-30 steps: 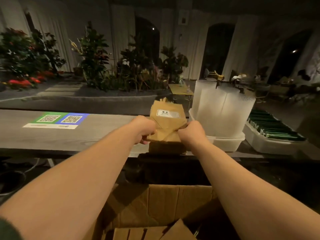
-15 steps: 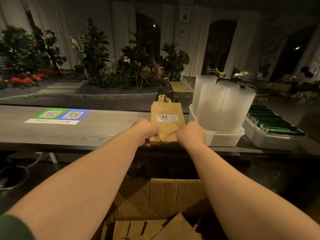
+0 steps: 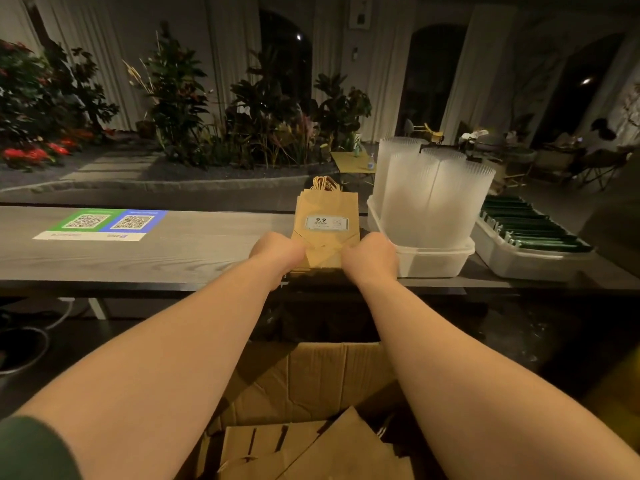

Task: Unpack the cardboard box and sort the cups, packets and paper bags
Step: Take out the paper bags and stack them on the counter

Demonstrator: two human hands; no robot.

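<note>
paper bags (image 3: 325,216): we see kraft brown, with a white label printed in black.
cups (image 3: 433,195): right of the paper bags, we see frosted white with fine vertical ribbing.
packets (image 3: 530,226): further right of the paper bags, we find dark green rows.
sign (image 3: 104,225): left of the paper bags, green and blue panels, black-and-white codes, a white strip.
surface (image 3: 173,251): we see grey wood grain.
cardboard box (image 3: 311,379): nearer us than the paper bags, plain brown.
</note>
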